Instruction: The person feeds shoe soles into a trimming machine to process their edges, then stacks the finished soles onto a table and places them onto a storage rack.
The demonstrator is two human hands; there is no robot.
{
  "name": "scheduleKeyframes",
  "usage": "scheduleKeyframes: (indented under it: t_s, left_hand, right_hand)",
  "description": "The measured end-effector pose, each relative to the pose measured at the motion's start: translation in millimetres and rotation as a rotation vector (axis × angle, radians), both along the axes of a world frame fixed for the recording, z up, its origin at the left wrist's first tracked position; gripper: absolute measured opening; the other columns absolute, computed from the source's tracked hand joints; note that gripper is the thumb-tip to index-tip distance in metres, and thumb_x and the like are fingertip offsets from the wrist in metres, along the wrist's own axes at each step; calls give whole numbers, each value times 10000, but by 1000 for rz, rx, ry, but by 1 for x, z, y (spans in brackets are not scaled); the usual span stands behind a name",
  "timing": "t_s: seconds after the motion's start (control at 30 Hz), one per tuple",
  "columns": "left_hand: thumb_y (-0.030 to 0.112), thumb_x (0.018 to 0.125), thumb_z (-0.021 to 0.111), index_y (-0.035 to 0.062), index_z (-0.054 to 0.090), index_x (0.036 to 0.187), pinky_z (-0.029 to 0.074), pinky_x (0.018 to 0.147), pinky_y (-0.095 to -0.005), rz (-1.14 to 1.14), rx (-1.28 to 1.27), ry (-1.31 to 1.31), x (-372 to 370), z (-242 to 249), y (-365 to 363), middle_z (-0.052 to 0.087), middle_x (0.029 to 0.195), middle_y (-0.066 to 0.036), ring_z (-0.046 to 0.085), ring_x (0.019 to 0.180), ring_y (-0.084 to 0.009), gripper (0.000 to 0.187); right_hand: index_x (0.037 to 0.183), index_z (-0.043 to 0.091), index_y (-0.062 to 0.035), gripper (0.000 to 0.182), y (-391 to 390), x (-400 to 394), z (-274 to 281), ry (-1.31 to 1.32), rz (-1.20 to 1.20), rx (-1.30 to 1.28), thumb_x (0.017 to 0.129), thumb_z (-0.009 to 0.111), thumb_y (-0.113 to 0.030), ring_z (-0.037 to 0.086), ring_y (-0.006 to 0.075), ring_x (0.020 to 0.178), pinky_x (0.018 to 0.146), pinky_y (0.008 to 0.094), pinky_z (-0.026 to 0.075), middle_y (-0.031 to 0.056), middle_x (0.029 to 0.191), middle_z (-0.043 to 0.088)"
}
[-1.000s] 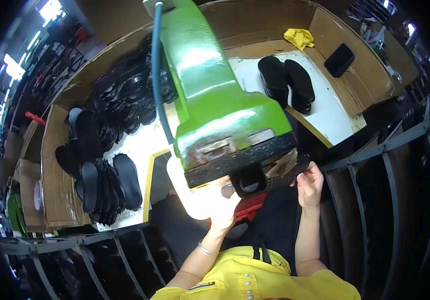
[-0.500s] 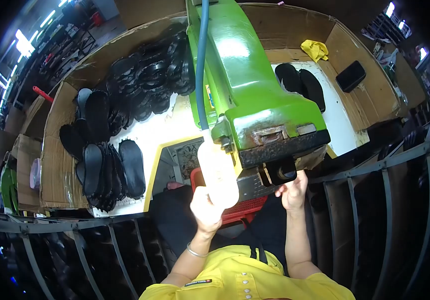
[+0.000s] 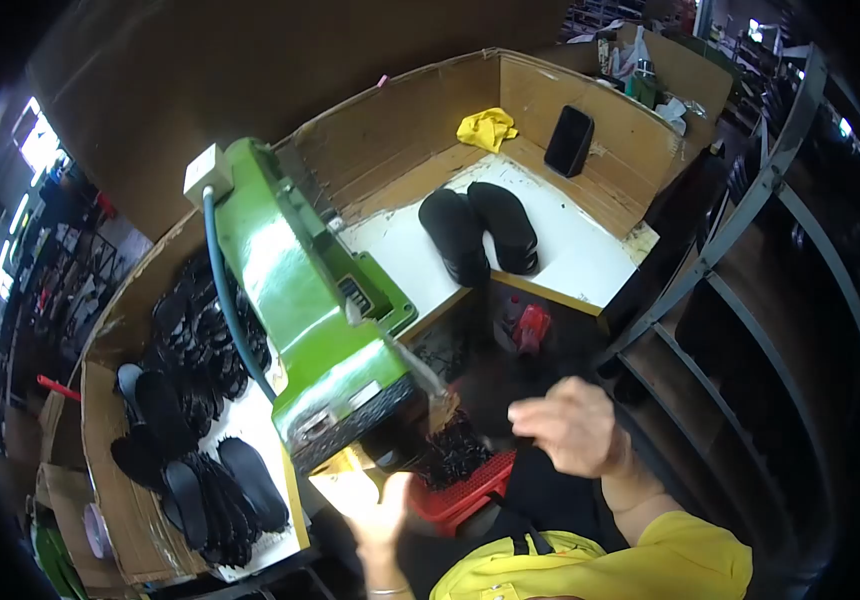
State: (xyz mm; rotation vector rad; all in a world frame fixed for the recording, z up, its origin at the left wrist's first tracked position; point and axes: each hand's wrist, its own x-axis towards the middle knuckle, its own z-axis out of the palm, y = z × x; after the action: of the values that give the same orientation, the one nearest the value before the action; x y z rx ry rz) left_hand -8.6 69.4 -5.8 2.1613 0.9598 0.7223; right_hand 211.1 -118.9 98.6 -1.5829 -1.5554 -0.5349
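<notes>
My left hand (image 3: pixel 380 518) is under the front end of a green machine (image 3: pixel 295 290), next to its black lower edge. Bright lamp light washes out its fingers, so whether it holds anything cannot be told. To the right of the machine, my right hand (image 3: pixel 572 428) is raised with fingers loosely bent and apart, nothing visible in them. Black scraps (image 3: pixel 455 455) lie in a red plastic basket (image 3: pixel 480 492) between and below the hands. Two stacks of black shoe soles, a left stack (image 3: pixel 450 228) and a right stack (image 3: pixel 502 218), stand on the white tabletop (image 3: pixel 575 250).
Many black soles with ragged edges (image 3: pixel 200 500) are piled left of the machine. Cardboard walls (image 3: pixel 590 100) border the table. A yellow cloth (image 3: pixel 487 129) and a phone-like dark slab (image 3: pixel 569 140) sit at the back. A metal rack (image 3: pixel 740 225) stands close on my right.
My view has swung right, so the machine appears farther left. My right hand has come away from the machine's front to the right. The left hand stays near the lamp-lit front.
</notes>
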Motion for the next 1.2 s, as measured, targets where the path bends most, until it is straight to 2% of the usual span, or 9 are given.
scheduleKeyframes:
  t_s: [0.1, 0.2, 0.3, 0.47, 0.77, 0.87, 1.03, 1.1, 1.2]
  left_hand:
    - [137, 641, 818, -27, 403, 1329, 271, 1066, -479, 300, 513, 328, -65, -34, 64, 385, 1348, -253, 358, 1258, -397, 821]
    - [93, 656, 779, 70, 383, 1382, 302, 969, -519, 435, 440, 750, -94, -37, 82, 387, 1398, -180, 368, 1227, -353, 826]
    - [82, 661, 760, 105, 410, 1379, 297, 968, -514, 422, 474, 687, -114, -59, 93, 390, 1402, -165, 373, 1221, -342, 799]
    - [79, 686, 732, -67, 460, 1269, 340, 957, -458, 461, 470, 296, -119, -52, 84, 490, 1211, -197, 434, 1107, -387, 660]
    - [2, 684, 684, 23, 648, 917, 424, 817, -433, 516, 609, 182, -136, -35, 61, 605, 885, -136, 573, 873, -318, 237]
    - [-38, 708, 724, -2, 653, 935, 492, 686, -365, 495, 469, -54, -127, 2, 28, 617, 867, -135, 605, 765, -296, 241]
    - [-121, 719, 707, -44, 612, 976, 505, 669, -229, 157, -133, -433, -86, 20, -11, 608, 896, -85, 603, 773, -137, 285]
    - [-143, 716, 687, -37, 562, 1042, 508, 672, -226, 146, -484, -613, -57, 17, -26, 599, 910, -89, 600, 790, -134, 364]
    - [-142, 736, 671, -34, 521, 1119, 510, 790, -261, 98, -785, -998, -14, 11, -34, 606, 936, -89, 605, 878, -146, 426]
  right_hand:
    - [969, 614, -52, 283, 44, 54, -8, -198, -134, 197, 696, 602, 23, 536, 239, 741, 651, 341, 477, 85, 1099, 643]
    - [914, 611, -46, 166, 109, 128, -46, -169, -277, 214, 755, 603, 1, 582, 234, 779, 715, 345, 489, 64, 1035, 652]
    - [942, 656, -50, 201, 137, 170, -86, -34, -349, 38, 741, 662, -46, 581, 239, 846, 760, 350, 487, 60, 1017, 663]
    - [1102, 616, -30, 363, 124, 144, -84, -30, -446, -48, 752, 694, -87, 564, 285, 975, 856, 376, 464, 110, 1140, 615]
    - [1021, 612, 9, 263, 58, -2, -165, 484, -172, -396, 767, 668, -34, 589, 332, 930, 833, 373, 472, 162, 1025, 631]
    - [1079, 614, 19, 309, 44, -61, -198, 1092, 27, -420, 774, 665, 10, 628, 179, 870, 743, 261, 500, 133, 1013, 653]
    - [1459, 200, -40, 933, 50, -99, -176, 1793, 534, -187, 747, 791, -165, 506, 212, 1140, 869, 292, 476, 181, 1368, 443]
    - [1449, 220, -34, 976, 49, -85, -173, 1813, 585, -110, 707, 826, -219, 500, 214, 1147, 906, 309, 458, 183, 1379, 430]
    - [1195, 515, 47, 662, 22, -57, -168, 1686, 490, -235, 647, 852, -112, 595, 158, 902, 743, 266, 506, 102, 1058, 621]
